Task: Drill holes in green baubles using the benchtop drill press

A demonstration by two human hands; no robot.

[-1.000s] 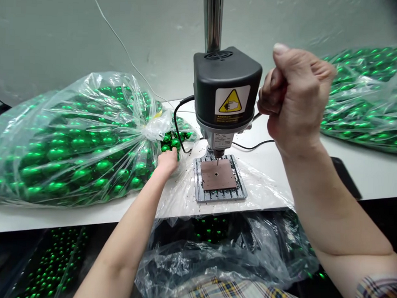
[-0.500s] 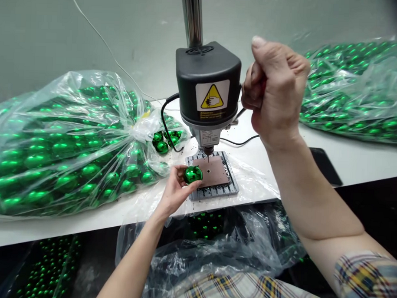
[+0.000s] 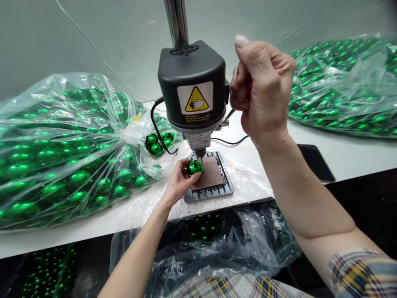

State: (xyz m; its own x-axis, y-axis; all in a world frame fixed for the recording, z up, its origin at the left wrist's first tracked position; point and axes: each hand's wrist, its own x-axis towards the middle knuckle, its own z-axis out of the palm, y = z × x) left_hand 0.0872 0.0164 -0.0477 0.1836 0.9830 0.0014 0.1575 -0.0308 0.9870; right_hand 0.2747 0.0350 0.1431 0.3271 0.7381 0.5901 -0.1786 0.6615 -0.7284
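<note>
My left hand [image 3: 178, 182] grips a shiny green ball [image 3: 195, 167] and holds it on the brown pad of the drill's base plate [image 3: 217, 184], right under the drill bit. A small bench drill with a black head [image 3: 190, 85] and a yellow warning label stands on the white table [image 3: 344, 156]. Beside the head on the right, my right hand [image 3: 262, 94] is closed in a fist around the drill's feed lever, which is mostly hidden by my fingers.
A big clear bag of green balls [image 3: 65, 148] lies left of the drill, its mouth open toward it. Another such bag [image 3: 347, 84] lies at the back right. A plastic bag [image 3: 214, 245] with a few balls hangs below the table edge. A black cable runs behind the drill.
My left hand left the mouth of the left bag with one green ball and carried it right, onto the pad under the bit. My right hand stayed on the lever.
</note>
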